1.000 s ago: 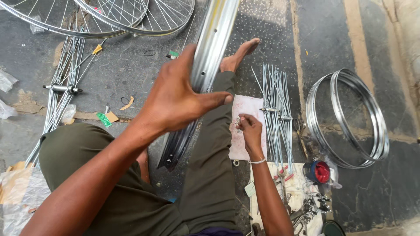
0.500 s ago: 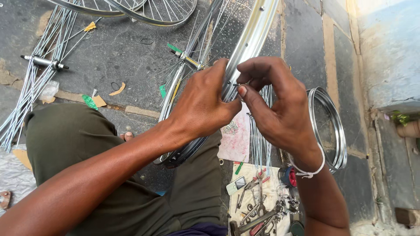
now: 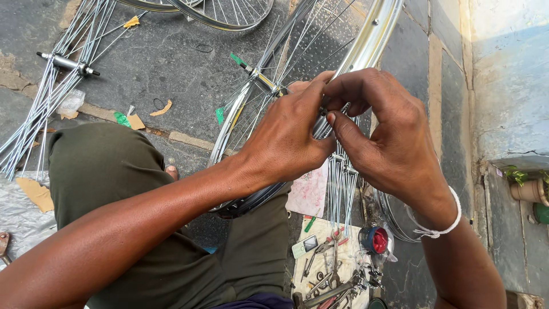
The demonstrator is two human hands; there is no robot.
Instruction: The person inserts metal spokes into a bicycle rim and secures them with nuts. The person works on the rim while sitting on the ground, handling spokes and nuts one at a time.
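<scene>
1. Nearest the camera, small tools and parts [image 3: 331, 274] are seen laid on a pale cloth [image 3: 303, 272] on the floor beside the olive-trousered legs [image 3: 114, 171]; a red-capped container [image 3: 377, 240] stands at the cloth's edge.
2. A bundle of loose spokes [image 3: 342, 189] is noted just beyond the cloth, below the hands. One second ago the right hand was resting there; it has since been raised.
3. The right hand [image 3: 394, 137] is now held at the bicycle wheel rim [image 3: 372, 43], thumb and forefinger pinched together on something small at the rim's inner face; what is pinched cannot be made out.
4. The left hand [image 3: 286, 137] is closed around the same rim from the other side, as it was earlier, so the rim is steadied across the lap.
5. The change is judged to mean that fine work at the rim is in hand with both hands engaged.
6. Farther off, a hub with spokes [image 3: 66, 63] lies on the stone floor [image 3: 171, 68], and a spoked wheel [image 3: 223, 11] lies at the top edge.
</scene>
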